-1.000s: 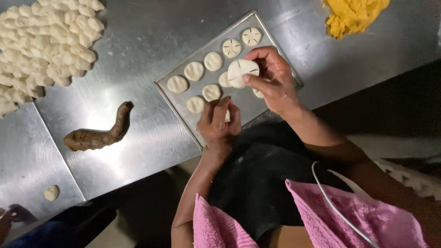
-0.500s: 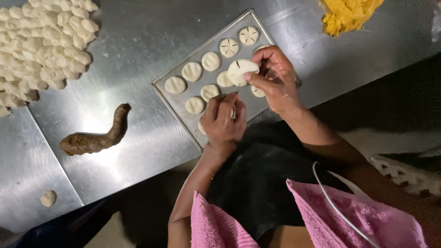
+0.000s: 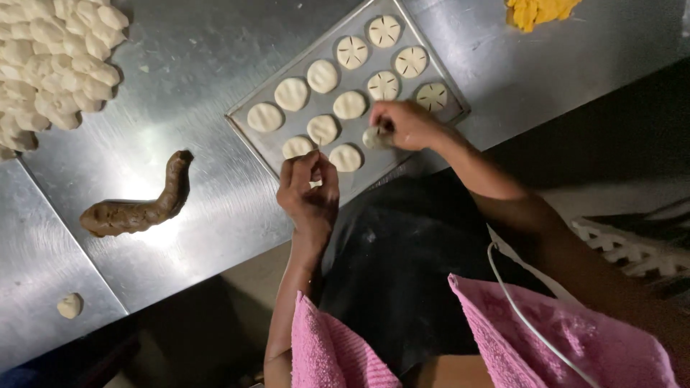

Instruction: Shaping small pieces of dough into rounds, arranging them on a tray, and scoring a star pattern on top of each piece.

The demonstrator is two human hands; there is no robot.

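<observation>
A metal baking tray point(image 3: 253, 131) lies tilted on the steel table and carries several pale dough discs, some scored with radial cuts, such as the scored disc point(image 3: 384, 85). My right hand point(image 3: 405, 123) is over the tray's near edge, fingers closed on a dough disc point(image 3: 376, 137). My left hand point(image 3: 310, 190) hovers at the tray's near corner, fingers pinched together around something small and pale that I cannot make out. A plain disc point(image 3: 346, 157) lies between the two hands.
A heap of raw dough pieces point(image 3: 50, 54) fills the far left. A brown sausage-shaped roll of filling point(image 3: 136, 208) lies on the table. A small dough ball point(image 3: 70, 305) sits near the front left edge. Yellow filling point(image 3: 540, 11) lies at the back right.
My right hand has come down from the scored discs to the tray's near edge with a disc in it. My left hand shifted slightly off the tray. The view moved closer.
</observation>
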